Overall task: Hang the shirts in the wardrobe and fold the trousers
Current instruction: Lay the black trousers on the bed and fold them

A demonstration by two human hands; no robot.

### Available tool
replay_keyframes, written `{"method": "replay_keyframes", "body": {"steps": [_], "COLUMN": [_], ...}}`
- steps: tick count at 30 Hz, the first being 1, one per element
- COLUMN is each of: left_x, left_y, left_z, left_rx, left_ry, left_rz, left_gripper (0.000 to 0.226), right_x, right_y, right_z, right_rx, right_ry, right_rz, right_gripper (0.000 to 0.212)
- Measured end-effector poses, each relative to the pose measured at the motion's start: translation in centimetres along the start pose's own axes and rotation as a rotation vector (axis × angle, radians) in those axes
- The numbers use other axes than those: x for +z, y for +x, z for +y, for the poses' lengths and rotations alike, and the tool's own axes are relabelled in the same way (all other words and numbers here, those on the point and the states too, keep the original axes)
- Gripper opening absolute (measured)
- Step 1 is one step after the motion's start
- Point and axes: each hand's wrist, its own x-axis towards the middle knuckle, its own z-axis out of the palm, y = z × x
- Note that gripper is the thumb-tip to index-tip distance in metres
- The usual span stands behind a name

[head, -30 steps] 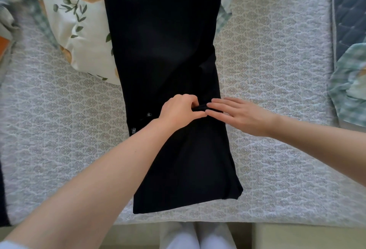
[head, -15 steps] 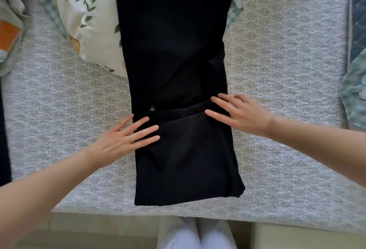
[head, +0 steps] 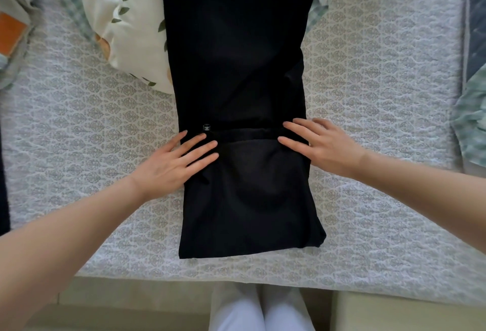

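Black trousers (head: 236, 67) lie lengthwise down the middle of the bed (head: 368, 94), their near part folded over on itself into a flap (head: 249, 199) that ends at the bed's front edge. My left hand (head: 173, 165) lies flat, fingers spread, on the flap's left side by a small metal button (head: 207, 127). My right hand (head: 320, 144) presses flat on the flap's right side at the fold line. Neither hand grips the cloth.
A floral pillow (head: 123, 23) lies at the back left, partly under the trousers. Bunched cloth with an orange patch (head: 13, 31) sits at the far left. Checked green fabric (head: 470, 125) and a dark quilted piece (head: 477, 15) lie at the right. My white-clad legs (head: 260, 309) stand below the bed's edge.
My left hand let go of the pinched waistband edge, opened, and moved left onto the flap's left side. The right hand stayed at the fold. The view shifted slightly.
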Motion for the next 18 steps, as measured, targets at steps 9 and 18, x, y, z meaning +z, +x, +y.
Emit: {"method": "replay_keyframes", "body": {"steps": [9,18], "left_x": [-1.3,-2.6], "left_y": [-0.3,-2.9], "left_z": [1.7,8.4], "left_rx": [-0.031,0.003], "left_ry": [-0.114,-0.42], "left_rz": [-0.073,-0.245], "left_gripper": [0.084,0.093], "right_x": [-1.2,-1.0], "right_y": [-2.1,-7.8], "right_z": [-0.8,-3.9], "right_rx": [0.011,-0.046], "right_ry": [0.025,0.163], "right_rz": [-0.03,-0.192], "right_gripper": [0.083,0.081]}}
